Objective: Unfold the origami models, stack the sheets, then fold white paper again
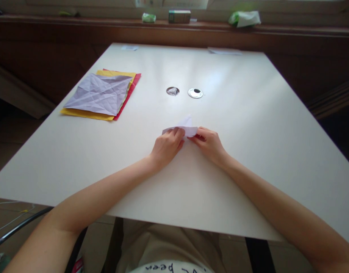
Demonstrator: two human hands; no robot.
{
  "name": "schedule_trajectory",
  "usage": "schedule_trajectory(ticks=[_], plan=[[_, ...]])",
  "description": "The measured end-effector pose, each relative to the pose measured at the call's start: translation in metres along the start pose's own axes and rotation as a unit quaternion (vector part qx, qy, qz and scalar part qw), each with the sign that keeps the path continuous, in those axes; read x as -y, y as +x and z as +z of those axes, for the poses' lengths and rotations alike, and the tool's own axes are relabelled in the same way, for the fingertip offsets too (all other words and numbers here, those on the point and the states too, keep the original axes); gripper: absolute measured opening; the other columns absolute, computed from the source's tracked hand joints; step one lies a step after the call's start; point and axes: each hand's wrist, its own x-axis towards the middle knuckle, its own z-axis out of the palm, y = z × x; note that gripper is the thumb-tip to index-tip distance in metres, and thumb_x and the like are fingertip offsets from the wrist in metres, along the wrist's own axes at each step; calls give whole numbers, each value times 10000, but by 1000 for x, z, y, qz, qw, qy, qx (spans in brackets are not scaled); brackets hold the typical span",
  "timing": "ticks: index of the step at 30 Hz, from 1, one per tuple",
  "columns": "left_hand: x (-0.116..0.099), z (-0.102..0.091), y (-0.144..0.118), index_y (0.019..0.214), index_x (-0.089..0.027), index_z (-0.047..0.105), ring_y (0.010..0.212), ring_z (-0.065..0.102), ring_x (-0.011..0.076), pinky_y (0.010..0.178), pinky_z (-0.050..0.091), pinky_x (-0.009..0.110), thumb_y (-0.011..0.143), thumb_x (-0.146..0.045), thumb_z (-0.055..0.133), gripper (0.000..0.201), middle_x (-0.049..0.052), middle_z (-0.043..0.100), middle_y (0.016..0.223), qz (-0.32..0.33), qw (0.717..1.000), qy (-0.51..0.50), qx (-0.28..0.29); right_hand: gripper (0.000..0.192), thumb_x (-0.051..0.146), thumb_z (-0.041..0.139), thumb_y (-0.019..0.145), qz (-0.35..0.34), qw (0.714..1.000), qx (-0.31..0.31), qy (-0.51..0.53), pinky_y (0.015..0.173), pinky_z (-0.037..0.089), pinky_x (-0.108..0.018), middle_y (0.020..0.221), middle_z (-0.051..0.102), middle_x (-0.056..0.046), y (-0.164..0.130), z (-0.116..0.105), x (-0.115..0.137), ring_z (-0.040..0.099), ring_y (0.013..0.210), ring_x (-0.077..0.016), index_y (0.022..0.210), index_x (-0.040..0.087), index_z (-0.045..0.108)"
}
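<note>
A small folded piece of pale lilac paper is held just above the middle of the table, with a pointed flap rising at its far side. My left hand grips its left part, fingers curled over the near edge. At the right end, my right hand pinches the paper between thumb and fingers. The paper's underside and part of its left half are hidden by my fingers.
On the white table, a stack of creased lilac, yellow and red sheets lies at the left. Two round metallic pieces, a cable hole and a ring, sit beyond my hands. Small packs stand on the ledge behind.
</note>
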Motion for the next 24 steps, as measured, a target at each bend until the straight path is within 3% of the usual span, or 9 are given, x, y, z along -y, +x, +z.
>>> schedule_trajectory(ticks=[7,17,24], plan=[[-1,0,-1,808,-167,540,777,571,154,619,450,240,831,-154,454,90,38,597,826,41,999,26,16,231,286,493,809,-3,1000,0,-13,563,344,-234,642,525,2,1,1,-3,458,603,-119,614,175,549],[3,1,0,826,-172,603,816,585,150,668,457,245,848,-170,459,146,41,635,832,101,994,-7,32,422,423,393,852,15,1000,-12,-25,496,315,-229,529,451,18,1,-3,1,421,515,-101,516,176,461],[5,2,0,861,-178,626,880,585,161,695,475,242,848,-172,465,161,33,656,874,149,989,-11,18,191,363,505,813,-34,996,-76,33,630,431,-258,814,623,-26,-3,-7,7,556,739,-152,802,222,632]])
